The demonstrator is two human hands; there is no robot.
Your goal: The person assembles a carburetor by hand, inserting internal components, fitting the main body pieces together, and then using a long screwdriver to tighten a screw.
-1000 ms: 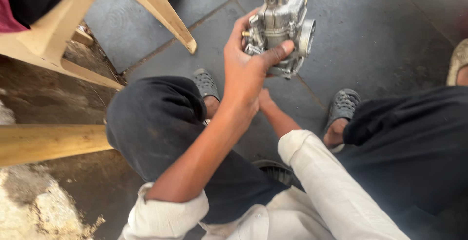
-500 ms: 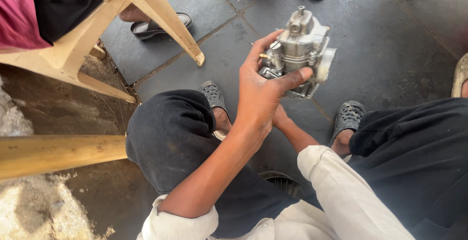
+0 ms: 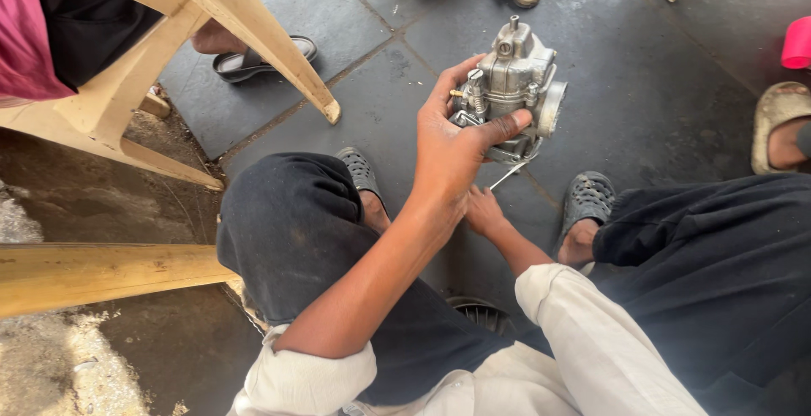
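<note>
Up close, left hand grips a metal carburettor
Fingers wrap its body, steadying it; right hand beneath pinches a thin tool

Left hand raised, forearm extended, fingers curled shut in a grip. Right hand lower, beneath it, partly hidden.
</note>
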